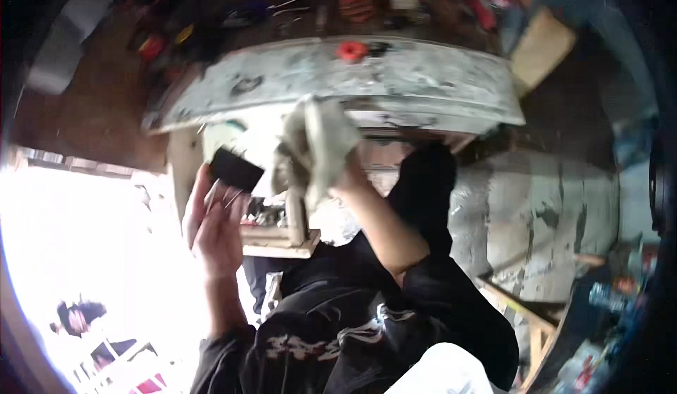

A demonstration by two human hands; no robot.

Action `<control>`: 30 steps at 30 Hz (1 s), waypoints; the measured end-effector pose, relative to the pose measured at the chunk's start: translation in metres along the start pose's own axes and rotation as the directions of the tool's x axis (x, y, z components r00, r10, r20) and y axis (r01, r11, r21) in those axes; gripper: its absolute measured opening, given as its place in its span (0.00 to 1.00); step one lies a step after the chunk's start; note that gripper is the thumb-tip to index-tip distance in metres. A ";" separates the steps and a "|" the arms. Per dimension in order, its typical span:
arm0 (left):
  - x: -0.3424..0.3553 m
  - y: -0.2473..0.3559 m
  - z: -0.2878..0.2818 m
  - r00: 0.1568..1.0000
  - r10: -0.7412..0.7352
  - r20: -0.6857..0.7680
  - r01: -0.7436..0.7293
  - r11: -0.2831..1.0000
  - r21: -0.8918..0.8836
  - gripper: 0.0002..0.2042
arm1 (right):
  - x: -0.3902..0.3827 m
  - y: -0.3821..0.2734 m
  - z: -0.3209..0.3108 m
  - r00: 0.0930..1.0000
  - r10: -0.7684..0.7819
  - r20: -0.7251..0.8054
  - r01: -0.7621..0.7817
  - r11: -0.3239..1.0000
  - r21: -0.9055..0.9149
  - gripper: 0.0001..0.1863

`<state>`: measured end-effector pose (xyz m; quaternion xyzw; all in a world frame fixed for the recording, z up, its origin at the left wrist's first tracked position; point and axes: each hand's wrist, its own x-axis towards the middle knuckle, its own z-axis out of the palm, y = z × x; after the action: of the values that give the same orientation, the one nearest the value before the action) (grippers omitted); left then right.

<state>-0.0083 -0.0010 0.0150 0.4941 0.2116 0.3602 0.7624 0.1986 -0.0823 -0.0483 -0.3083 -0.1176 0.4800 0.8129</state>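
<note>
My left hand (215, 232) holds a small dark rectangular block (236, 170) up by its fingers, left of the middle of the view. My right hand (347, 179) grips a pale, crumpled cloth (317, 133), blurred by motion, in front of a worn wooden bench (233, 77). The bench has a paint-spotted white top and a drawer front with a dark handle (409, 120). Below the hands, an open wooden compartment (296, 239) holds small metal items that I cannot make out. A red round object (350, 51) lies on the bench top.
Tools and clutter (356, 3) lie behind the bench. A tan board (543, 48) is at the back right. A brightly lit area is at the left. A wooden frame (536, 337) and assorted bottles (613, 295) are at the lower right. My dark-clothed legs are below.
</note>
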 end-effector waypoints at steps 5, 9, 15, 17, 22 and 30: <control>0.005 0.017 0.012 0.979 -0.070 0.189 0.117 0.961 -0.252 0.29 | 0.009 -0.005 0.002 0.778 -0.583 0.233 0.513 0.376 -0.772 0.21; 0.006 0.019 0.019 0.946 -0.154 0.285 0.230 0.939 -0.257 0.27 | 0.001 -0.003 0.006 0.740 -0.280 0.611 0.661 0.131 -0.739 0.17; 0.004 0.012 0.014 0.935 -0.168 0.313 0.215 0.969 -0.123 0.26 | 0.003 0.031 0.001 0.881 -0.294 0.371 0.413 0.861 -0.298 0.05; 0.002 0.010 0.012 0.944 -0.153 0.292 0.178 0.982 -0.061 0.26 | 0.003 0.037 -0.001 0.891 -0.303 0.338 0.348 0.934 -0.080 0.04; 0.001 0.007 0.004 0.965 -0.073 0.254 0.063 0.997 0.046 0.27 | -0.012 0.034 0.005 0.930 -0.257 0.262 0.347 0.849 -0.399 0.13; -0.003 -0.009 0.025 0.940 0.170 0.297 -0.224 0.961 0.161 0.41 | -0.046 0.040 0.036 0.441 -0.715 0.542 0.728 -0.068 -0.682 0.19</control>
<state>0.0100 -0.0209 0.0169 0.6302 0.0847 0.3394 0.6932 0.1289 -0.0935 -0.0400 -0.5554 -0.4907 -0.1594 0.6522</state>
